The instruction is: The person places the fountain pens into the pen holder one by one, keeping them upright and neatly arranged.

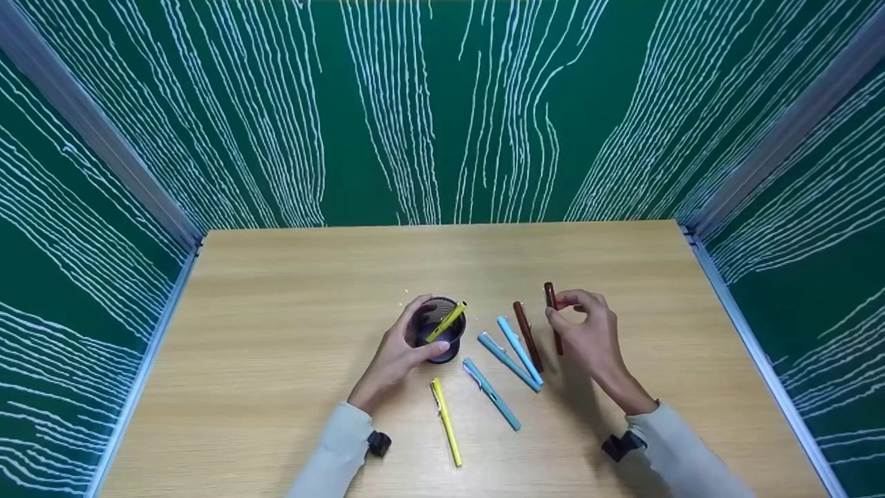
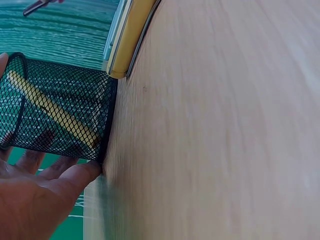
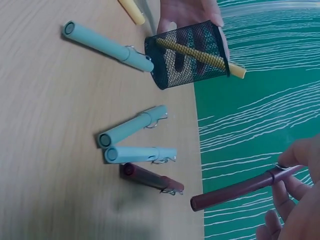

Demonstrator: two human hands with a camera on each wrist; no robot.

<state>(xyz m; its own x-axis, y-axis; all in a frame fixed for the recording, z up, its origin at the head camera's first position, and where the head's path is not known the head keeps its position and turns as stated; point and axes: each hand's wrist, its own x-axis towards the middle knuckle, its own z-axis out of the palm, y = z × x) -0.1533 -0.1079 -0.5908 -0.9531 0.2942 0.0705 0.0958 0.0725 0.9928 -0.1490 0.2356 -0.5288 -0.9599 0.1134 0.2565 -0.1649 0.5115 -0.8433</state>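
Note:
My left hand (image 1: 395, 356) grips a black mesh pen cup (image 2: 60, 107) that stands upright on the table. One yellow pen (image 3: 200, 55) leans inside the cup, its end above the rim. With thumb and fingers, my right hand (image 1: 588, 332) pinches a dark brown pen (image 3: 235, 191) by its clip end, raised off the table. Left of it lies another brown pen (image 1: 528, 335), beside a light blue pen (image 1: 520, 351) and a teal pen (image 1: 508, 361). A second teal pen (image 1: 492, 394) rests nearer the front, and a yellow pen (image 1: 446, 423) lies below the cup.
The wooden table (image 1: 276, 277) carries everything. Green walls (image 1: 484, 194) with white wavy lines stand at the back and both sides, with metal posts (image 1: 148, 159) at the corners. Dark wrist devices (image 1: 622, 446) are strapped over both pale sleeves.

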